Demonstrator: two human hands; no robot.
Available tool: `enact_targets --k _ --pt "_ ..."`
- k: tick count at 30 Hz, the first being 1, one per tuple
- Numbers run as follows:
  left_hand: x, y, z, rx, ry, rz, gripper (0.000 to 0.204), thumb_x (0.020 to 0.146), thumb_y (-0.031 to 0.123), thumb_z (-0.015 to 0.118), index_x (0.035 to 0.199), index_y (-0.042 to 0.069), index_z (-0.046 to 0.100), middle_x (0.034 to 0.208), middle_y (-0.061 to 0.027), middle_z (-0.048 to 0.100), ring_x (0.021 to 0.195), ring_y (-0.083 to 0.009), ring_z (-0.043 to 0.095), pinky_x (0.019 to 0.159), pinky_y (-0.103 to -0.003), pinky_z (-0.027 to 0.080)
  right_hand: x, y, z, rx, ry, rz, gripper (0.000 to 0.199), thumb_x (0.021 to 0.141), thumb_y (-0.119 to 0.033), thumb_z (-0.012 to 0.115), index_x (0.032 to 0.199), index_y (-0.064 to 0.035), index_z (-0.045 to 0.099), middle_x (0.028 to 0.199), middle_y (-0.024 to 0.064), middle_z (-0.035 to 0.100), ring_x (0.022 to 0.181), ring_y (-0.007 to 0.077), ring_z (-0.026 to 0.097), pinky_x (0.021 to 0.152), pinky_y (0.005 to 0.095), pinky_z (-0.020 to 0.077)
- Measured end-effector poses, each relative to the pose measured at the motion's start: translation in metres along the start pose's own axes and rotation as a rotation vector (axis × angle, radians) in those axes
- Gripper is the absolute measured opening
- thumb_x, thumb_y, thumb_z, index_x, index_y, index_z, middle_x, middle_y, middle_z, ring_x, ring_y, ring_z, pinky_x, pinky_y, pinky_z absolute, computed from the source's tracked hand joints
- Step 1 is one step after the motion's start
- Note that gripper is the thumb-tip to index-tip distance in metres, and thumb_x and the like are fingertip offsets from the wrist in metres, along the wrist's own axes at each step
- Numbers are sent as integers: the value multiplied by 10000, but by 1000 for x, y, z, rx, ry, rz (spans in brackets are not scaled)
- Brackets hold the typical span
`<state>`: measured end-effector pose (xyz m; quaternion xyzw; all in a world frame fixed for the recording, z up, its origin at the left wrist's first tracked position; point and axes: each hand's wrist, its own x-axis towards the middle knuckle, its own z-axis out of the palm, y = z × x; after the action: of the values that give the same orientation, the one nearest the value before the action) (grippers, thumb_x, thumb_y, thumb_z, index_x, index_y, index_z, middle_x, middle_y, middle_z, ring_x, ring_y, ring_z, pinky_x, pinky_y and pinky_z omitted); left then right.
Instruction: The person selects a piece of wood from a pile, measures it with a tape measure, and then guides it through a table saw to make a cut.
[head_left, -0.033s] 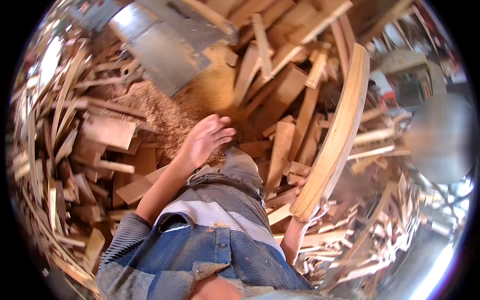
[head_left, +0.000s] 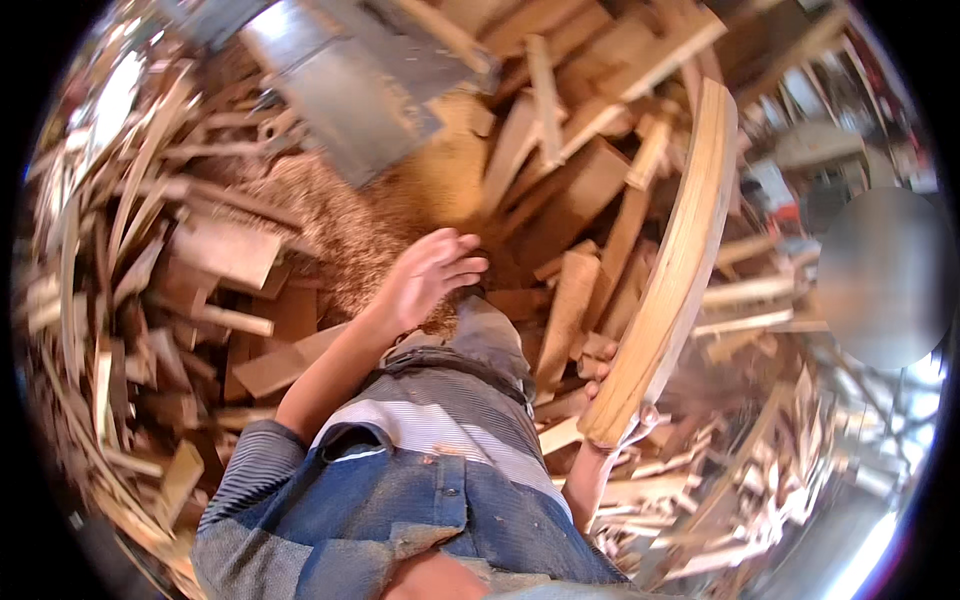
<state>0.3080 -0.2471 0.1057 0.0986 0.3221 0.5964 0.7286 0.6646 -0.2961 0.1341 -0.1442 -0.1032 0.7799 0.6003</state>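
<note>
A long, curved piece of wood (head_left: pixel 668 270) stands tilted on my right side, its lower end in my right hand (head_left: pixel 640 425). Fingers show on both sides of that end; the palm is hidden behind the wood. My left hand (head_left: pixel 436 275) hovers in front of my waist with nothing in it, its fingers loosely stretched out. Below and beyond it lies a heap of wood shavings (head_left: pixel 345 235). A grey metal machine (head_left: pixel 345 90) with a flat plate juts in at the upper left, apart from both hands.
Stacked wooden offcuts and boards (head_left: pixel 570 195) fill the floor ahead. More scraps (head_left: pixel 225 250) lie to my left, and many thin pieces (head_left: pixel 740 490) to my right. A yellowish, dust-covered surface (head_left: pixel 450 165) shows beside the metal plate.
The view has shifted slightly, so the machine and wood ahead appear a little further right. My left hand appears slightly further right too. My right hand keeps its hold on the curved piece.
</note>
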Motion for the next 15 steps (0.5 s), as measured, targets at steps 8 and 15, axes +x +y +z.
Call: enact_targets --k 8,15 --pt "-12 49 -17 -50 -19 275 387 1058 344 608 1291 39 561 1371 -95 595 1222 -247 619 1044 -404 512 56 71 32 -47 -148 760 1100 727 -333 830 1555 88 241 1415 349 466 1154 435 626 867 541 635" --pt "-91 80 -61 -413 276 732 396 997 337 704 1212 11 642 1111 -95 722 1016 -228 713 910 -426 604 90 135 63 -505 -530 1088 913 904 -641 634 1481 43 455 1335 316 604 1235 365 626 897 444 628"
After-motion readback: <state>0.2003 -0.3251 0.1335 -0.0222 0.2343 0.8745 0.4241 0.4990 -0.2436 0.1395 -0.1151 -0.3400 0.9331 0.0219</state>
